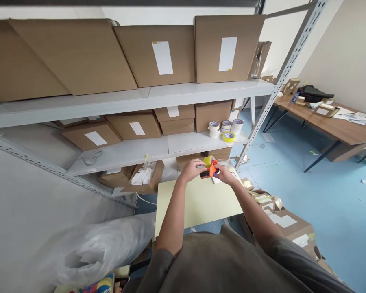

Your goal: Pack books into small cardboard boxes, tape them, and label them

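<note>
Over the far part of a pale yellow tabletop [183,207], both hands meet at an orange tape dispenser [212,168] with dark parts. A roll of yellow tape [207,161] sits at its upper side. My right hand [225,176] is closed around the dispenser's right end, where the grip is mostly hidden. From the other side, my left hand [191,169] has its fingers bent against the roll and the dispenser's left end; the exact fingertip contact is too small to make out. Under the dispenser lies a white sheet or label [217,180], partly covered.
A metal shelf rack [183,94] with cardboard boxes [228,49] stands ahead. White tape rolls [214,127] and a yellow roll [228,137] sit on its middle shelf. Bubble wrap [110,244] lies left; cardboard [288,221] is piled right. A brown desk [341,126] stands farther right.
</note>
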